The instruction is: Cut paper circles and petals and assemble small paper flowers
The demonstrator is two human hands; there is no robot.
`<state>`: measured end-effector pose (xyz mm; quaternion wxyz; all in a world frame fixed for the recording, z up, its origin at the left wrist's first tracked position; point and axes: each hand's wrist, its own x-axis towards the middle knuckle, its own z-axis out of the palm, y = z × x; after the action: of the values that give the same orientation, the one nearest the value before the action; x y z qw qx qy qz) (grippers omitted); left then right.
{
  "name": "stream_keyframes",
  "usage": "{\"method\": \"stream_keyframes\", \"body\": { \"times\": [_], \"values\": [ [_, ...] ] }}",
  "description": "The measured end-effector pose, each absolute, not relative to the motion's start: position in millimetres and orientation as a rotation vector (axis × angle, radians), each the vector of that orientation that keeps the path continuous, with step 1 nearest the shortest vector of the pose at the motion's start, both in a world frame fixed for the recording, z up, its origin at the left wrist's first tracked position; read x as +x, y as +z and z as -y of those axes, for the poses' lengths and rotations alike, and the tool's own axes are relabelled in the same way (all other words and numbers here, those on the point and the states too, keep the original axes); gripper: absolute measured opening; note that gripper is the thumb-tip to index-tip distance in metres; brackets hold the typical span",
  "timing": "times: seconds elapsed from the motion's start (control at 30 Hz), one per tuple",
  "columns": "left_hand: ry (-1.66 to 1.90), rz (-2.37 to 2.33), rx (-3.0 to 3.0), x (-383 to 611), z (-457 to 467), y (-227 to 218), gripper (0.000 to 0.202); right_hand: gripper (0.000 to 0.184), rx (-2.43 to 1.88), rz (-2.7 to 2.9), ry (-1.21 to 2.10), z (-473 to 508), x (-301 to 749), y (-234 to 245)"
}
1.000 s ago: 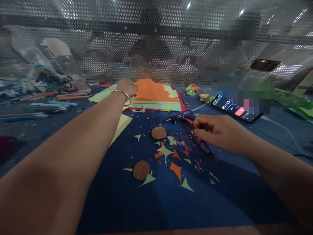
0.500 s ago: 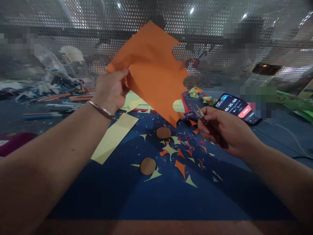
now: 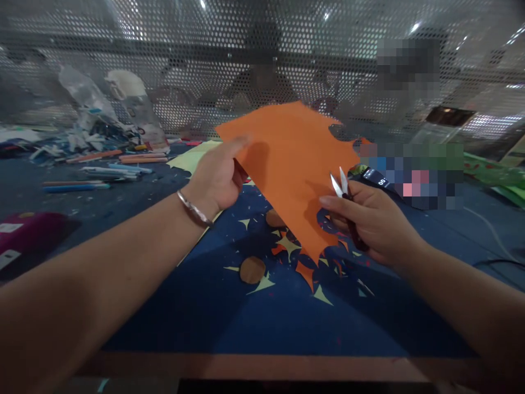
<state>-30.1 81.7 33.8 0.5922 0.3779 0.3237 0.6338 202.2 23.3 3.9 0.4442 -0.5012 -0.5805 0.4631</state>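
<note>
My left hand (image 3: 223,175), with a silver bangle at the wrist, pinches the left edge of an orange sheet of paper (image 3: 287,158). Rounded bites are cut out of the sheet's right side. My right hand (image 3: 369,219) grips small scissors (image 3: 346,200) whose blades stand apart, pointing up, by the paper's right part; its thumb reaches the sheet's edge. Below the sheet lie a brown cardboard disc (image 3: 252,270) and a second disc (image 3: 275,218), partly covered. Orange scraps (image 3: 305,273) and pale yellow scraps (image 3: 323,295) are scattered around them.
Pens and pencils (image 3: 110,173) lie at left, near a clear bottle (image 3: 145,117) and crumpled plastic (image 3: 92,131). A maroon case (image 3: 33,232) sits at the far left. At right are a phone (image 3: 377,179), partly blurred, and a cable (image 3: 492,232). A perforated metal screen (image 3: 197,65) stands behind.
The orange sheet has come down and to the right, with my left hand moving the same way. It now meets my right hand, and the scissor blades have spread apart.
</note>
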Motion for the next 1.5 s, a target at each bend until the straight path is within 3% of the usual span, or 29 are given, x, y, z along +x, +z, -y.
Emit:
{"method": "stream_keyframes", "body": {
  "times": [0.1,0.2,0.4,0.53,0.7,0.87,0.97,1.1,1.5],
  "values": [
    [1.156,-0.502,0.974,-16,-50,24,0.012,0.030,-1.219,1.464,1.081,-23,201,4],
    [1.004,-0.629,0.997,-6,-26,15,0.018,0.032,-1.221,1.512,1.049,-23,202,5],
    [1.334,-0.825,1.005,-18,-39,28,0.009,0.023,-1.331,1.614,0.871,-20,202,9],
    [1.460,-0.907,1.025,-39,-52,33,0.018,0.021,-1.341,1.877,0.633,-23,201,11],
    [1.329,-0.965,1.151,-49,-50,25,0.025,0.018,-1.333,2.057,0.479,-24,199,10],
    [1.191,-0.900,1.246,-44,-45,22,0.013,0.017,-1.303,1.846,0.449,-19,201,13],
    [1.188,-0.909,1.252,-45,-44,25,0.016,0.015,-1.314,1.707,0.415,-17,202,17],
    [1.203,-0.864,1.207,-50,-46,29,0.017,0.015,-1.342,1.509,0.564,-22,206,16],
    [1.102,-0.750,1.164,-64,-46,37,0.014,0.058,-1.436,1.220,1.208,-31,207,16]
  ]
}}
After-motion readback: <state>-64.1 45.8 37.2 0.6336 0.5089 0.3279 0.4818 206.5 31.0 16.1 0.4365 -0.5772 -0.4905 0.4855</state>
